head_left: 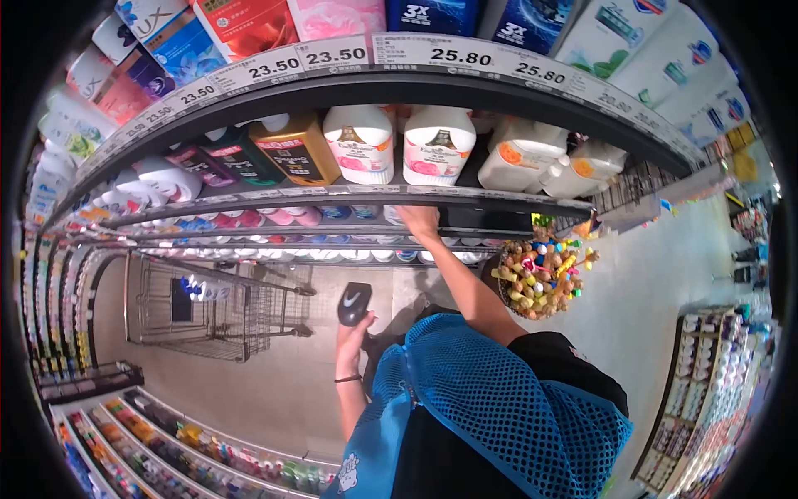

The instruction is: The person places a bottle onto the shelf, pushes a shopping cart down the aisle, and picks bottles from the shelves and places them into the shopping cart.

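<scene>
My left hand is closed round the lower end of a dark bottle with a white mark, over the aisle floor. Stretched forward, my right hand is at a lower shelf, beside a white-capped container; its fingers are partly hidden under the shelf edge, so its grip does not show. Above it, white bottles with pink labels stand on the shelf, next to a gold box-shaped bottle.
A wire shopping cart stands at the left. Right of my right arm is a round basket of small colourful items. Price strips line the upper shelf edge. More stocked shelves stand at the right and lower left.
</scene>
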